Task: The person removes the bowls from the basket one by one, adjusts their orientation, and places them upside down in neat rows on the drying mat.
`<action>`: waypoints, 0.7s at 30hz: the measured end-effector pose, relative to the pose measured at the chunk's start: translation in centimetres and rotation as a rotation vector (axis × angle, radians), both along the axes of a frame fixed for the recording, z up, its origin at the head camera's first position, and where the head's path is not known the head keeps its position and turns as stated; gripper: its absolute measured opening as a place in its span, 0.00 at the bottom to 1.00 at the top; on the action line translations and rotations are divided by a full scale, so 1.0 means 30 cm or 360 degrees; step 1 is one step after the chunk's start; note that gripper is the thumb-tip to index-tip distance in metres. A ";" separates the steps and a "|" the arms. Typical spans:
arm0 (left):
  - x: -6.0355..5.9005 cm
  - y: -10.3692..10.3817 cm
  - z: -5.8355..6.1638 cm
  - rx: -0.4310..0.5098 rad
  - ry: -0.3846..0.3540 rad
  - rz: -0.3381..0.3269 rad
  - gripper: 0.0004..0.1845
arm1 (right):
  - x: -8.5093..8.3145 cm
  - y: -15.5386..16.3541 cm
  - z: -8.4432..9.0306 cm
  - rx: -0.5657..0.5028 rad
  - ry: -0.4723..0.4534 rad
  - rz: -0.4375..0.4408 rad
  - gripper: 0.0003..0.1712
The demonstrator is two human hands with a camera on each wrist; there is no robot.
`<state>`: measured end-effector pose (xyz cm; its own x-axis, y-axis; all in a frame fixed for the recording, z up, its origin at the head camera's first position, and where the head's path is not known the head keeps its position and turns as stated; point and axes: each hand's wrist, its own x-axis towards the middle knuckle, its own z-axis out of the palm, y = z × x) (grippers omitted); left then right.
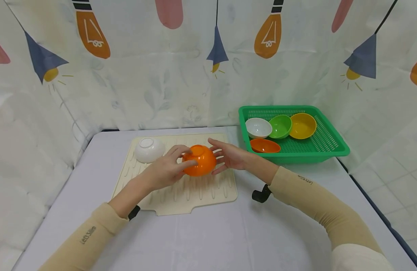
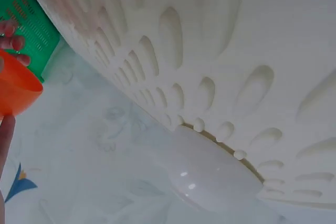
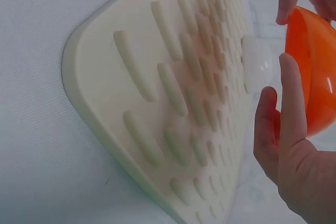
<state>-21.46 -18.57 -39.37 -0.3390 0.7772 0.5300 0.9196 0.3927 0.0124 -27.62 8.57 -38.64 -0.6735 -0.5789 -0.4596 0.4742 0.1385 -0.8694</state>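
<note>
An orange bowl is held upside down above the cream drying mat, its base ring facing up. My left hand grips it from the left, thumb on the near side and fingers on the far side. Close to the bowl's right side, my right hand has its fingers spread and extended; whether a fingertip touches the bowl is hard to tell. A white bowl rests inverted at the mat's back left. In the right wrist view, the orange bowl shows its rim towards the mat.
At the back right stands a green basket, with a white bowl, a green bowl, a yellow bowl and another orange bowl inside. White cloth covers the table. A printed curtain hangs behind it.
</note>
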 end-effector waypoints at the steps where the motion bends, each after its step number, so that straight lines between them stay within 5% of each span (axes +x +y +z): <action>1: 0.000 0.005 0.000 -0.0034 0.0048 -0.0007 0.30 | 0.001 0.000 0.002 0.0001 0.0008 0.0010 0.41; 7: -0.003 0.023 -0.007 -0.0115 0.0185 -0.0047 0.28 | 0.004 0.004 0.005 0.0004 0.0080 0.0098 0.32; 13: -0.006 0.033 -0.014 -0.0125 0.0199 -0.0072 0.28 | 0.009 0.010 0.008 0.0047 0.0111 0.0097 0.29; 18: -0.007 0.040 -0.020 -0.0116 0.0169 -0.0056 0.27 | 0.011 0.011 0.008 0.0060 0.0135 0.0076 0.27; 21: -0.007 0.043 -0.025 -0.0055 0.0042 -0.0028 0.30 | 0.012 0.011 0.008 0.0081 0.0155 0.0060 0.25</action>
<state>-21.66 -17.29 -40.12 -0.3113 0.8009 0.5115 0.9262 0.3761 -0.0253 -27.25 8.88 -38.39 -0.6945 -0.5824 -0.4224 0.3814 0.1997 -0.9026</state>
